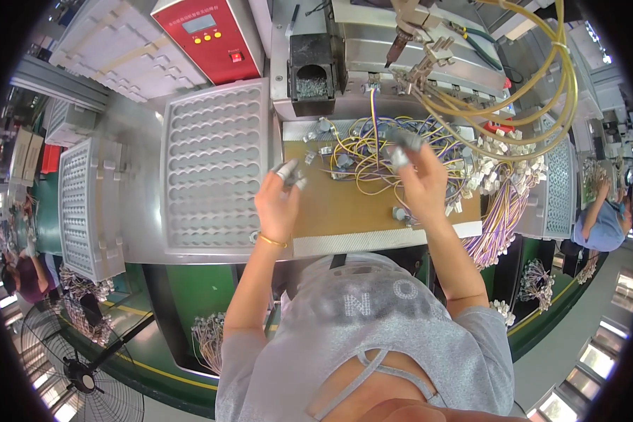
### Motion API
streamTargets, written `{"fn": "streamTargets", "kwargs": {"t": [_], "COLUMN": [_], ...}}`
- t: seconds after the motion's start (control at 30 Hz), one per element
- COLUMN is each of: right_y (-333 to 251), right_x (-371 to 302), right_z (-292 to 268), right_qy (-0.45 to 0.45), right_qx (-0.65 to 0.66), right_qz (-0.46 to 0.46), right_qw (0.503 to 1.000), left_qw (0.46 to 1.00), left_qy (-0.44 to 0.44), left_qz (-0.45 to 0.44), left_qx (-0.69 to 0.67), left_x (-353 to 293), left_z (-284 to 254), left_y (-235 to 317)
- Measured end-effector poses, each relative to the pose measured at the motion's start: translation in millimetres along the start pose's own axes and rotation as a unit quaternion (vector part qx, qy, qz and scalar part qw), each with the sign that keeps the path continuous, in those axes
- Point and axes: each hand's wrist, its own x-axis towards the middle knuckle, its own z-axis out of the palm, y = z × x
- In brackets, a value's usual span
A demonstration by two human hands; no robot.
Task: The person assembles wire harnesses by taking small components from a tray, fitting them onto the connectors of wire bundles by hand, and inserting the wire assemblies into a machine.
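My left hand (277, 204), with pale covers on its fingertips, is closed on a small grey part (292, 177) over the left end of a brown work mat (316, 211). My right hand (425, 184) is raised above a tangle of yellow and purple wires (373, 158). Between its covered fingertips is a dark grey part (406, 138), blurred, so its kind is unclear. Small grey connector-like pieces (310, 157) lie on the mat by the wires. One wired piece (374, 87) sits at the metal fixture beyond the mat.
A grey tray with round pockets (214, 169) lies left of the mat. Beyond are a red control box (207, 35), a black bin of bits (313, 88) and a fixture with yellow hoses (566, 77). White-ended wire bundles (506, 204) hang at right. A fan (84, 380) stands lower left.
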Motion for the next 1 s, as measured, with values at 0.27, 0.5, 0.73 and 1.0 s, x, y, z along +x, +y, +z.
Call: {"fn": "streamTargets", "kwargs": {"t": [0.27,0.5,0.73,1.0], "right_y": [2.8,32.2,6.4,94.7], "right_x": [44.3,38.9,-66.4,-109.2], "right_z": [12.4,-21.7,-62.8,-52.7], "right_qy": [0.028,0.047,-0.070,0.006], "right_qx": [0.129,-0.180,-0.333,-0.534], "right_qz": [0.133,0.013,-0.005,-0.211], "right_qw": [0.982,0.982,0.940,0.818], "left_qw": [0.964,0.884,0.878,0.874], "left_qy": [0.082,0.040,0.033,0.074], "left_qz": [0.138,0.008,-0.071,-0.048], "left_qx": [0.214,0.466,0.473,0.477], "left_x": [-12.2,-93.1,-111.8,-112.9], "left_z": [-25.1,-80.2,-68.8,-36.9], "left_y": [-16.9,-57.9,-51.9,-44.8]}}
